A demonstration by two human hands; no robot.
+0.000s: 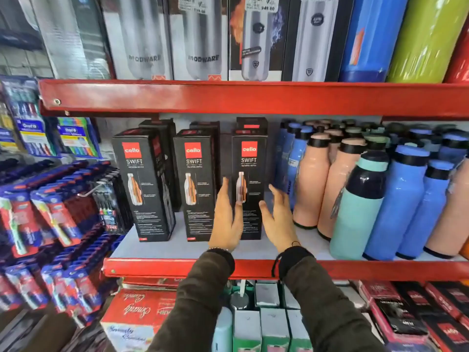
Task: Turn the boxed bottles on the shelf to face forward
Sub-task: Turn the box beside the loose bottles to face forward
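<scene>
Three tall black boxed bottles stand in a front row on the grey shelf board (253, 248). The left box (144, 189) is turned a little, showing its side. The middle box (200, 186) and the right box (251, 171) show their red-logo fronts. More black boxes (251, 124) stand behind them. My left hand (227, 219) lies flat against the right box's left edge, fingers apart. My right hand (276, 217) is spread at that box's right edge, close to it; I cannot tell if it touches. Neither hand grips the box.
Loose pink (311, 184), blue (401, 204) and teal (360, 212) bottles crowd the shelf just right of the boxes. A red shelf lip (177, 269) runs along the front, another red shelf (228, 97) overhead. Hanging toothbrush packs (58, 199) fill the left.
</scene>
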